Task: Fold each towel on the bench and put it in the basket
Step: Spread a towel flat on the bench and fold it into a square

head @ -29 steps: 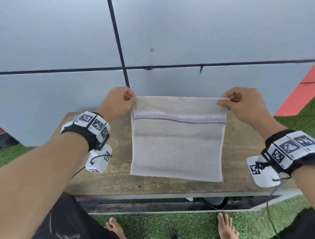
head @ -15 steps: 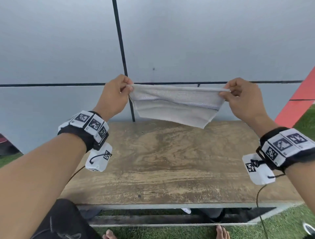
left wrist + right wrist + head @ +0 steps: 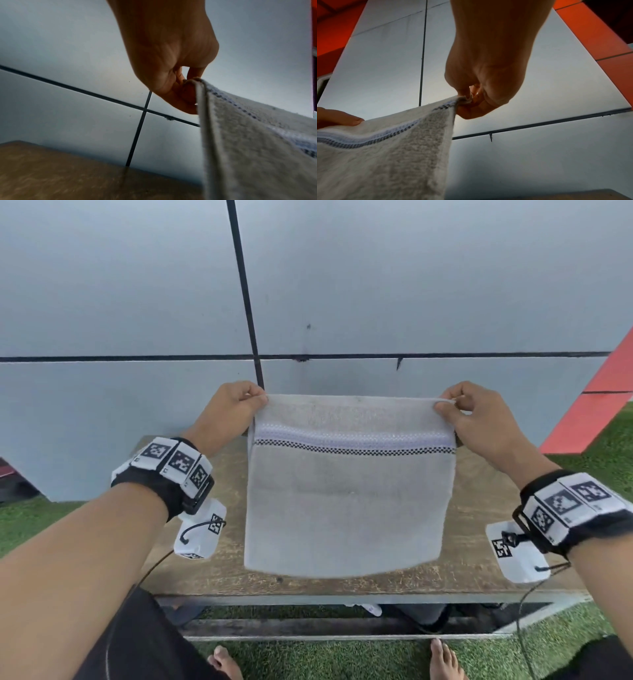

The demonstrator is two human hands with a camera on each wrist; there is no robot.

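Observation:
A pale grey towel [image 3: 346,501] with a lilac band and a black checked stripe near its top hangs doubled over the wooden bench [image 3: 222,573]. My left hand [image 3: 236,405] pinches its top left corner [image 3: 192,82]. My right hand [image 3: 469,409] pinches the top right corner [image 3: 462,100]. The towel is stretched flat between both hands, and its lower edge hangs near the bench's front edge. No basket is in view.
A grey panelled wall [image 3: 376,285] with dark seams stands right behind the bench. An orange-red strip [image 3: 596,405] runs at the right. Green turf [image 3: 308,659] lies below, with my bare feet and a metal rail under the bench.
Half a second ago the towel was swung up and forward, almost level, above the bench. It has dropped back and hangs down flat again, with both hands lower.

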